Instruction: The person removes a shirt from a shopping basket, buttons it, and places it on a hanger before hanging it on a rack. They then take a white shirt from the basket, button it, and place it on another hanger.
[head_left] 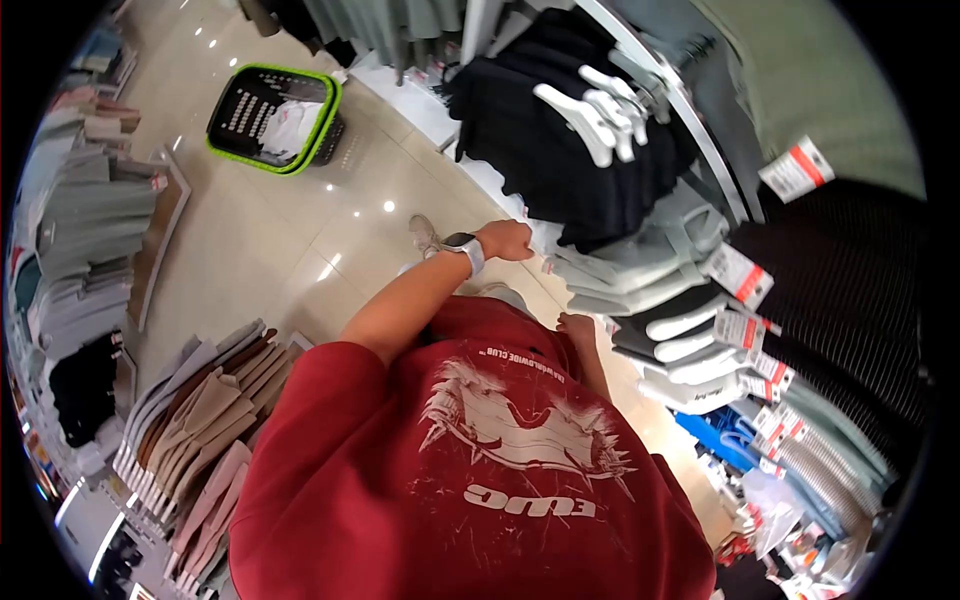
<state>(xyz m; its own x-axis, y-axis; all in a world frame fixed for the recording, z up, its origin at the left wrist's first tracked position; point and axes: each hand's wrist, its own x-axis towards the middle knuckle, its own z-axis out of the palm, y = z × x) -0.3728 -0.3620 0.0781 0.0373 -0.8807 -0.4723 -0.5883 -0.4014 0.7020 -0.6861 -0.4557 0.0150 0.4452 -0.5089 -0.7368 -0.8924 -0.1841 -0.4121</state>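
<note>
Garments in black (pixel 545 150) hung on the rack beside the person, with white hangers (pixel 575 115) showing among their folds. Pale grey garments (pixel 640 270) hung next in line, and the left hand (pixel 507 240) was nearest to these two groups. Its fingers were curled together; no item was visible in it, and contact with the cloth could not be confirmed. The right hand (pixel 578 325), partly hidden by its own forearm and the shirt, was low beside the hanging stock; whether its fingers were apart or together I could not tell.

Handling, as judged: the cloth was soft, limp and light, liable to sag or slide off the smooth hangers if pulled by a hem. The sound hold was at a hanger's neck or shoulder, where the stiff frame carried the weight. Price tags (pixel 797 168) projected from neighbouring pieces and could snag.

Edges: a pale metal bar (pixel 690 100) bounded the black group on its far side, and a white plinth (pixel 490 190) ran along the floor below. Crowded hanging left little slack between pieces. Open room lay toward the aisle, over glossy floor (pixel 270 220), where a green-rimmed basket (pixel 331 110) holding white cloth (pixel 292 127) stood well apart from both hands.
</note>
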